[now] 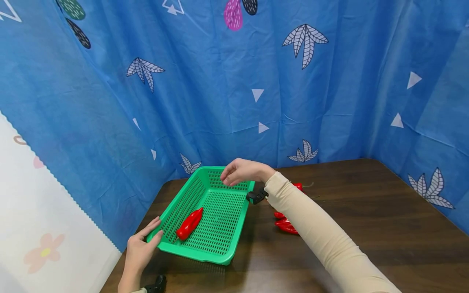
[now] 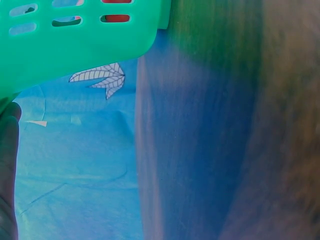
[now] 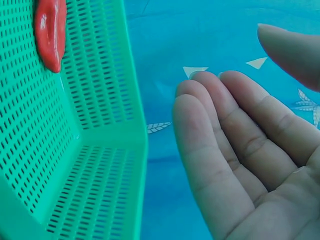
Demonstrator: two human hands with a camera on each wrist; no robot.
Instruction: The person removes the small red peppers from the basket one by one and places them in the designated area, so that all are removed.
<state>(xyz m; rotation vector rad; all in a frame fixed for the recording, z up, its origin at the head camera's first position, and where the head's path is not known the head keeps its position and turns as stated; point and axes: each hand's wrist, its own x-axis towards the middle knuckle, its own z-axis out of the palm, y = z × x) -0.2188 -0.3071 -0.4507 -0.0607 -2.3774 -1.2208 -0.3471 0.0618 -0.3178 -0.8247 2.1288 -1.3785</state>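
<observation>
A green plastic basket with slotted walls sits toward the left of the table. Inside it, near the left wall, lies one red pepper, also visible in the right wrist view as a glossy red pepper. My left hand grips the basket's near left corner, thumb over the rim and fingers along the outside. In the left wrist view only a strip of that hand shows beside the basket wall. Above the basket's far right part hovers my right hand, holding nothing, fingers loosely bent and thumb apart.
Several more red peppers lie on the dark wooden table right of the basket, partly hidden by my right sleeve. A blue patterned curtain hangs behind the table, and a white flowered cloth is at the left.
</observation>
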